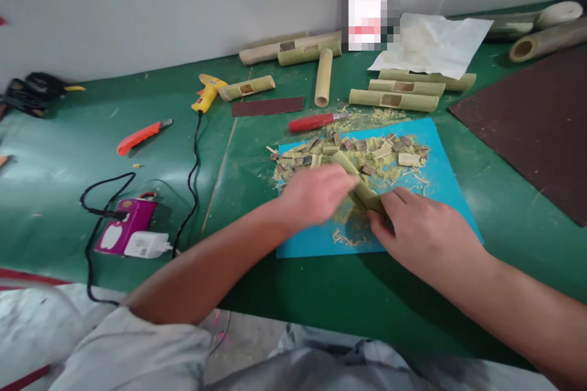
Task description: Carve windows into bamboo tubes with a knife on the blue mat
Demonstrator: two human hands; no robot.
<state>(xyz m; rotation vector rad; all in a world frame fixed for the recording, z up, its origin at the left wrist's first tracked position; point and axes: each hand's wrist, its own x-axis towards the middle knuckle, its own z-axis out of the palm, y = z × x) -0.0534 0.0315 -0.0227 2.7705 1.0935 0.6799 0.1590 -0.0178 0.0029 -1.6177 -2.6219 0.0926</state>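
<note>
A green bamboo tube (355,180) lies slanted on the blue mat (440,180), among shavings and several small cut bamboo pieces (353,149). My right hand (419,229) grips the tube's near end, fingers wrapped round it. My left hand (316,195) is blurred by motion and rests over the tube's middle; what its fingers hold, if anything, is hidden.
Behind the mat lie a red-handled knife (316,122), several bamboo tubes with cut windows (394,99), sandpaper strips (268,106), a yellow glue gun (207,91) and white paper (433,43). An orange cutter (142,136) and a plug with cables (131,235) sit left. A dark sheet (536,122) lies right.
</note>
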